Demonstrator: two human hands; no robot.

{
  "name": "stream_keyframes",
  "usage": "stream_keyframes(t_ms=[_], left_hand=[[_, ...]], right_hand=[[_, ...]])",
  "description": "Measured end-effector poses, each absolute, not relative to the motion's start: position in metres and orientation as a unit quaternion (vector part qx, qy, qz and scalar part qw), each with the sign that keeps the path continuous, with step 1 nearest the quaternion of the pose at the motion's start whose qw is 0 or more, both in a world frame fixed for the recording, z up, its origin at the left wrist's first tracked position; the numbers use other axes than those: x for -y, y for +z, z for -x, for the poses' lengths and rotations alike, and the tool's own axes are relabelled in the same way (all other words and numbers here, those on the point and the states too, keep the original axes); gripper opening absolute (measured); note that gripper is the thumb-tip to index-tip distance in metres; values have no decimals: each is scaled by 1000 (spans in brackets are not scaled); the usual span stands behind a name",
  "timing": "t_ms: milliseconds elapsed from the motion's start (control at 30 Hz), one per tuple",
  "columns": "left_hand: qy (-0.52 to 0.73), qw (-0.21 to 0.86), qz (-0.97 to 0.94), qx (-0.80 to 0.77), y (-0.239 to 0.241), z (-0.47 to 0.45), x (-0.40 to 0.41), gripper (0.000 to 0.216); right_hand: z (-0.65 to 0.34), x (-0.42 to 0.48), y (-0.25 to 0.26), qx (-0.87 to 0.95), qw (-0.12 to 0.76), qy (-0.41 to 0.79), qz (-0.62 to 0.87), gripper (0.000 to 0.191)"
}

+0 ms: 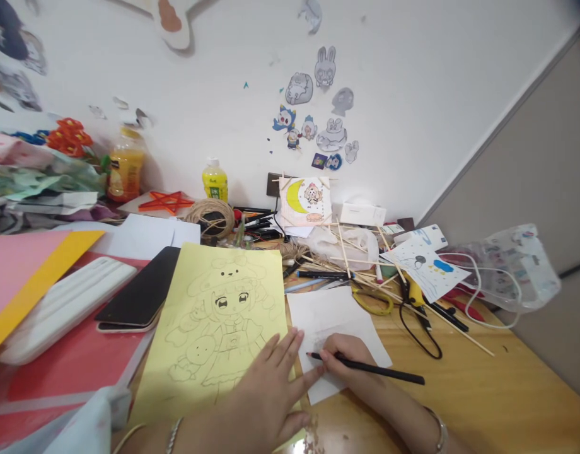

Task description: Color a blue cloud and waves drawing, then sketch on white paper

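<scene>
My right hand [344, 358] is closed around a black pencil [384, 371], its tip near the left side of a white sheet of paper [340, 315]. Faint grey marks show on that sheet. Fingers spread and flat, my left hand [275, 384] lies over the lower right part of a yellow sheet [176, 359], its fingertips reaching the white sheet's left edge. A pencil drawing of a girl in a hat [228, 315] covers the yellow sheet, and my hand and forearm hide its lower part.
Left of the yellow sheet lie a dark phone [139, 290] and a white case [77, 309]. Behind are twine [212, 217], a yellow bottle [215, 180] and an orange drink bottle [126, 164]. Sticks [344, 249], yellow-handled scissors [372, 302] and a plastic bag [517, 271] clutter the right.
</scene>
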State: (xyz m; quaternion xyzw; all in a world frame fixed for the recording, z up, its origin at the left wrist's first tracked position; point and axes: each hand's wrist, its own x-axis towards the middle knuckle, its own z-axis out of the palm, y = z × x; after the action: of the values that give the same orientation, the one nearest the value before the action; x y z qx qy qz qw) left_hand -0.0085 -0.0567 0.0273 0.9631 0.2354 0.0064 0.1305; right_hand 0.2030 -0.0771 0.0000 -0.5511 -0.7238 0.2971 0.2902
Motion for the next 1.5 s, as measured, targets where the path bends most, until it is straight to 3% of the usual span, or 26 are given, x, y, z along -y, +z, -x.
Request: stream_keyframes(t_ms=[700, 1300, 1500], left_hand=[[44, 97, -968, -228, 19, 9, 57, 60], [39, 82, -969, -231, 12, 9, 57, 60], [63, 85, -971, -216, -1, 12, 56, 65]], right_hand=[[-203, 77, 2, 678, 288, 303, 604, 28], [-204, 78, 2, 695, 287, 295, 590, 32], [-200, 80, 9, 734, 277, 293, 547, 43]])
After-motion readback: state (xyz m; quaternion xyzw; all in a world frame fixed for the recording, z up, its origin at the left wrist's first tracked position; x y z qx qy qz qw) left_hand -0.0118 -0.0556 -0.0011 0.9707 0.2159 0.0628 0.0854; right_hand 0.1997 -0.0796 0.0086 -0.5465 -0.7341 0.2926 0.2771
